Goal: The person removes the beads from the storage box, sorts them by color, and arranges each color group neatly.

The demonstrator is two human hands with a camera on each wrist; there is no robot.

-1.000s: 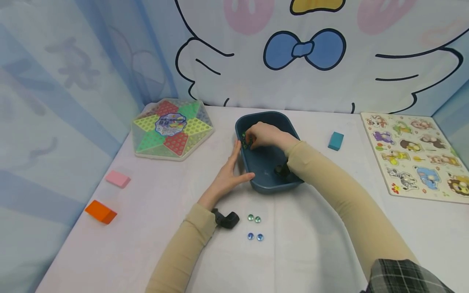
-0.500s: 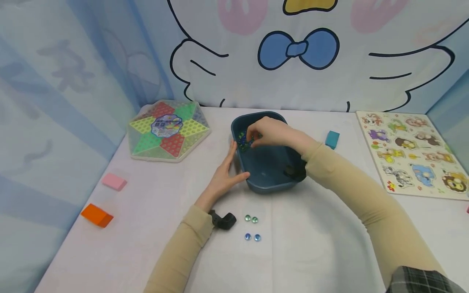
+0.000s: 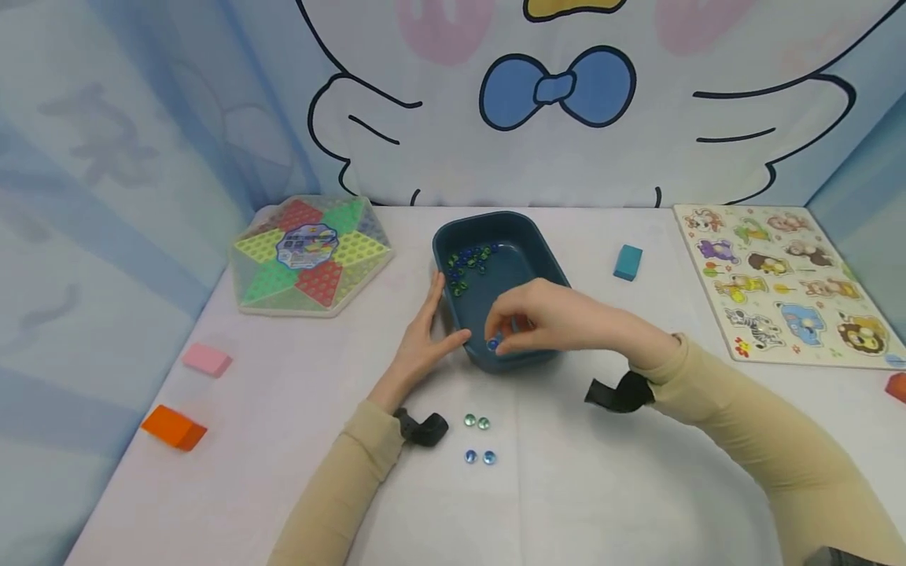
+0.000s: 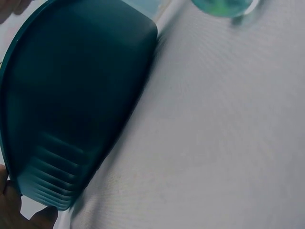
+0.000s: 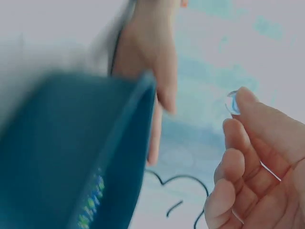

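A dark blue plastic bin (image 3: 520, 303) stands on the white tablecloth, with several green and blue marbles (image 3: 467, 259) inside at its far left. My right hand (image 3: 555, 314) pinches a blue glass marble (image 3: 492, 344) between thumb and index finger over the bin's near end. In the right wrist view this marble (image 5: 232, 103) is clear with a blue swirl. My left hand (image 3: 418, 346) rests against the bin's left side, thumb and fingers spread along it. On the cloth nearer me lie two green marbles (image 3: 484, 423) in one row and two blue marbles (image 3: 490, 457) in another.
A hexagonal Chinese checkers box (image 3: 311, 255) lies at the back left. Pink (image 3: 207, 359) and orange blocks (image 3: 174, 428) lie along the left edge. Right of the bin are a teal block (image 3: 627, 262), a wooden animal puzzle board (image 3: 793, 283) and a red block (image 3: 896, 386).
My right hand has come from the marbles at the bin's far left toward its near end, bringing a blue marble. The left hand stays against the bin, and the head view has shifted slightly.
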